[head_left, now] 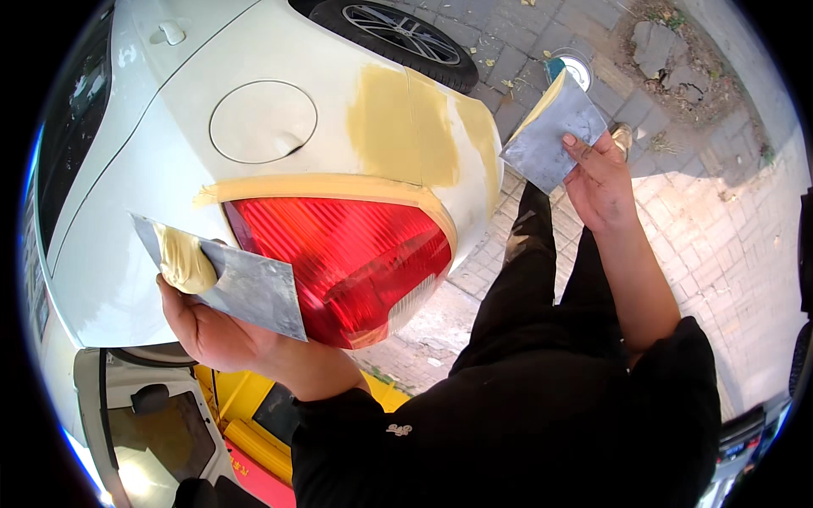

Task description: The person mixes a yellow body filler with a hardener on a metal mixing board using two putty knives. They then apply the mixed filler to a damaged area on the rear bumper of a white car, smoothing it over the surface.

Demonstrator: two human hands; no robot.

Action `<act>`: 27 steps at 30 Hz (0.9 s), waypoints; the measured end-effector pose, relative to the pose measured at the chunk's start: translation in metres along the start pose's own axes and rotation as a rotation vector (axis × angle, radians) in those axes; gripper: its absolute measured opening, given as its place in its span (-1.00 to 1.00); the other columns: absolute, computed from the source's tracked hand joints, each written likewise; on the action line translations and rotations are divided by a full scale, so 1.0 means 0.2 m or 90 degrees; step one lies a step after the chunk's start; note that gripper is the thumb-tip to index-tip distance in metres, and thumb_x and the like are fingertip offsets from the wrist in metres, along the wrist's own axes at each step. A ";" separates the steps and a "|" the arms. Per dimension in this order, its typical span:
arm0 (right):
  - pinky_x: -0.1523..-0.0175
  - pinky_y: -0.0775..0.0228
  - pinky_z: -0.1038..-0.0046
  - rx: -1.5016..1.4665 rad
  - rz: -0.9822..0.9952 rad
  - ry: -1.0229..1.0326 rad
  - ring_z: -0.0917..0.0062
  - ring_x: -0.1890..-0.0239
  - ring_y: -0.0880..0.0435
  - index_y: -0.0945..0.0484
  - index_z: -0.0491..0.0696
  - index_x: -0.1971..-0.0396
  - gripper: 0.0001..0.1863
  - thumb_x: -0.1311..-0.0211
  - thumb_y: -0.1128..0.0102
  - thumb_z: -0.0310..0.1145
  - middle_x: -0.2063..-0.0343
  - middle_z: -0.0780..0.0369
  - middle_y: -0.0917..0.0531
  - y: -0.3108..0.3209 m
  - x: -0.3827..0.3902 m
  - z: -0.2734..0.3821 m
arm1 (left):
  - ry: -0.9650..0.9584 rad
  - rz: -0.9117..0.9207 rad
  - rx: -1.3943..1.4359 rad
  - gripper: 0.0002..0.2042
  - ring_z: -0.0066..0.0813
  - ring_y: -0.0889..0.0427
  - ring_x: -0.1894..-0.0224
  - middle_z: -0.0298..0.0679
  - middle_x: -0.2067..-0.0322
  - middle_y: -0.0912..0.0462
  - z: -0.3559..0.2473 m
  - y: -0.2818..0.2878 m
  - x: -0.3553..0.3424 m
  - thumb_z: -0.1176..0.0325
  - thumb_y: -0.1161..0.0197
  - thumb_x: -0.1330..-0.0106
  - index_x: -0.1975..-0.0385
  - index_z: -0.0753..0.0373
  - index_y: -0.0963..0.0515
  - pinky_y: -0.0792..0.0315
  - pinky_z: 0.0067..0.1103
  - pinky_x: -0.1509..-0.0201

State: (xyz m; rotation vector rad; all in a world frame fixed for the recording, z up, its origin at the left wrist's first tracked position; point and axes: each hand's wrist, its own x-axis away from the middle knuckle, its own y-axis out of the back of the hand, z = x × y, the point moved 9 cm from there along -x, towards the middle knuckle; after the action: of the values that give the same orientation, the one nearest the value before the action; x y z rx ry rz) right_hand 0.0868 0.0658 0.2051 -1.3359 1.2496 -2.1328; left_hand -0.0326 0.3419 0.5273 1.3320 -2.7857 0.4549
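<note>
My left hand [220, 334] holds a flat metal plate [254, 288] with a thick lump of pale yellow putty [188, 261] on it. My right hand [597, 186] grips a square metal spreader [559, 135], putty along its left edge, raised beside the rear corner of a white car [169, 220]. Dull yellow filler [381, 118] covers part of that corner's panel. Below it, yellow masking tape [322, 188] borders the red tail light [339, 254]. The left plate hangs over the light's left end; whether it touches is unclear.
A car wheel [398, 34] is at the top on grey pavers [508, 51]. A round can [576, 68] sits behind the spreader. A vehicle with an open white door [144, 432] and yellow parts [254, 440] stands at lower left. My legs stand right of the car.
</note>
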 end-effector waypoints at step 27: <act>-0.21 -0.34 0.07 0.584 0.492 0.599 0.05 -0.13 -0.47 -0.32 -0.07 -0.15 -0.60 -0.32 -0.05 -0.53 -0.07 -0.04 -0.43 -1.35 1.60 0.98 | 0.163 0.280 0.386 -0.73 -0.33 -0.54 -0.08 -0.06 -0.04 -0.52 -0.10 -1.49 1.05 0.45 0.07 -0.46 -0.08 0.43 -0.32 -0.43 -0.38 -0.17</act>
State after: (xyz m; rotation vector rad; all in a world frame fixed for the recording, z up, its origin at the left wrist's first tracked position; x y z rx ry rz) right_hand 0.1350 -0.0916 0.6363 0.5134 0.6113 -2.2004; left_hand 0.0598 0.0105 0.6522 0.6032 -2.8004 1.4597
